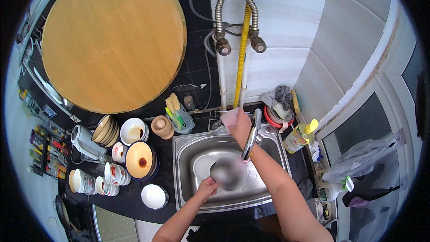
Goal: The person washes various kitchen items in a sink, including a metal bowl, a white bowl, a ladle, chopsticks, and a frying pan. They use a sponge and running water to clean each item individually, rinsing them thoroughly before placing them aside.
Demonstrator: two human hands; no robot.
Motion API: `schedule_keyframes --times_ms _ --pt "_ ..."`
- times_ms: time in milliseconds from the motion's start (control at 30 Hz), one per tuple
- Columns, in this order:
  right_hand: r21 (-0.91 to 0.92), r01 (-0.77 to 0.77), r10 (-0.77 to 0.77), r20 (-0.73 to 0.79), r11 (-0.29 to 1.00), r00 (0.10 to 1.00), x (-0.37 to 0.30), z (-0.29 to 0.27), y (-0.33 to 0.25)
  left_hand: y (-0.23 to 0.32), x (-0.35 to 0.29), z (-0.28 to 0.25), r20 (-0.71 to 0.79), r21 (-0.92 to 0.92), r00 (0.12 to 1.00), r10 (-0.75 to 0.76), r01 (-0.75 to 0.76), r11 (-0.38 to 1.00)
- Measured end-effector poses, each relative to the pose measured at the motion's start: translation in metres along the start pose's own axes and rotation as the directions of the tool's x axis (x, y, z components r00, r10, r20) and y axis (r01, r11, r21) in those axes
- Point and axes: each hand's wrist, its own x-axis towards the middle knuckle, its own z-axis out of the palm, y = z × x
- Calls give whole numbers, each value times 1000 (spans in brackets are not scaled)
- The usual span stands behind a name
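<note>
Over the sink (178,170), my left hand (207,188) is closed on the near left edge of a round, dark grey metal bowl or pot (226,175). The bowl is blurred, so its exact kind is unclear. My right arm passes the curved faucet (254,136), and my right hand (240,127) is behind it at the wire rack (215,118). Pale pink, cloth-like material (230,116) is at its fingers, which are partly hidden. A white plate (201,166) lies in the sink, partly covered by the bowl.
Stacked bowls (139,161), several cups (83,181) and a white bowl (155,196) stand left of the sink. A yellow-capped soap bottle (298,139) and a red basin (271,117) with cloths are at right. A large round board (114,40) leans behind.
</note>
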Motion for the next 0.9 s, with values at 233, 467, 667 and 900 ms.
schedule_keyframes --times_ms 233,467,667,900 --pt "360 -144 203 -133 922 970 -31 -11 11 -12 5 -9 -42 -20 999 -1 0 1000" --pt "451 -274 236 140 850 962 -161 -58 23 -10 11 -5 -7 -21 999 52 -52 998" --pt "351 -44 -134 465 935 875 -228 -18 1 -17 29 9 53 116 998 -21 15 993" --pt "140 62 -114 403 988 908 -175 -10 9 -17 23 9 221 304 967 -123 51 951"
